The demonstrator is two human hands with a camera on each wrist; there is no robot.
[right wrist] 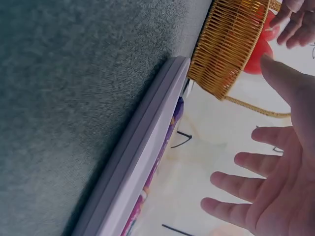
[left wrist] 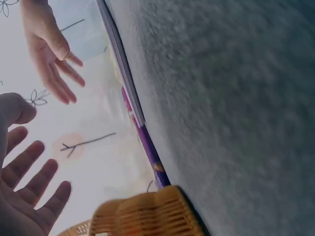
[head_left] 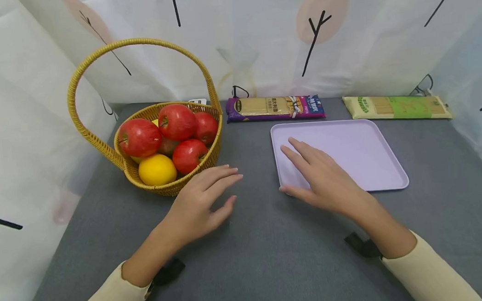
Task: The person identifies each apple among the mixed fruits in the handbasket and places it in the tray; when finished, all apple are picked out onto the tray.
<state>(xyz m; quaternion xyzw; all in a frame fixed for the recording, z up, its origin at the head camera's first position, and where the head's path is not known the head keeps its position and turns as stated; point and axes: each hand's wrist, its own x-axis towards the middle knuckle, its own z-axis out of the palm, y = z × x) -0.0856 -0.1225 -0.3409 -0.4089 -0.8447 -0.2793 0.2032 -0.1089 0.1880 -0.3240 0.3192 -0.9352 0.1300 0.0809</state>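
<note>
My left hand [head_left: 200, 203] hovers over the grey table, just in front of the wicker basket [head_left: 214, 159], with its fingers spread and nothing held. Inside the basket lie several red apples [head_left: 139, 137] and a yellow round fruit [head_left: 157, 170]; more yellow shows behind the apples. Above the left part of the lilac tray [head_left: 374, 160] is my right hand [head_left: 327, 177], its fingers extended and holding nothing. Both wrist views show each palm free, fingers apart, with the table surface off to the side.
Behind the tray lies a purple pasta packet [head_left: 273, 108]. A green and cream noodle packet [head_left: 397, 107] lies at the back right. The basket's tall arched handle [head_left: 135, 43] rises at the left. White patterned cloth [head_left: 259, 39] closes off the back and sides.
</note>
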